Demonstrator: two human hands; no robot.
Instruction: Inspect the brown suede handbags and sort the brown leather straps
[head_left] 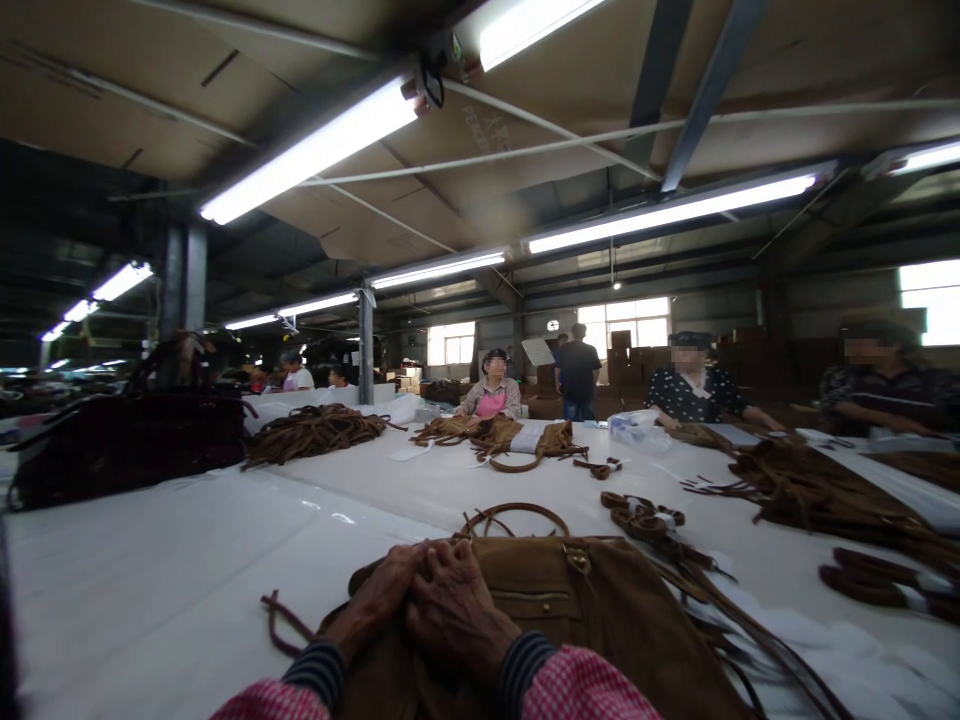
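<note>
From my remote seat I have the bag directly under both hands, lying on the table, with most of its visible body spread to the right of them and its near end running out of my view toward the wearer. The left hand and the right hand are together, side by side and touching, both laid on the bag's upper left part with fingers bent toward its far edge. The fingertips are hidden, so I cannot tell whether either hand is clamped on the leather or only pressing it. The relation I judge to matter is this: the right hand is the nearer to the bag's middle, with the zip and the clasp just off to its right, while the left hand sits toward the left side, nearer the loose strap. The far edge runs across, left to right, in front of the hands; with the near end cut off, I cannot settle the long axis. The handle loops out beyond that edge, ahead and a little right of the hands; more straps lie farther right.
</note>
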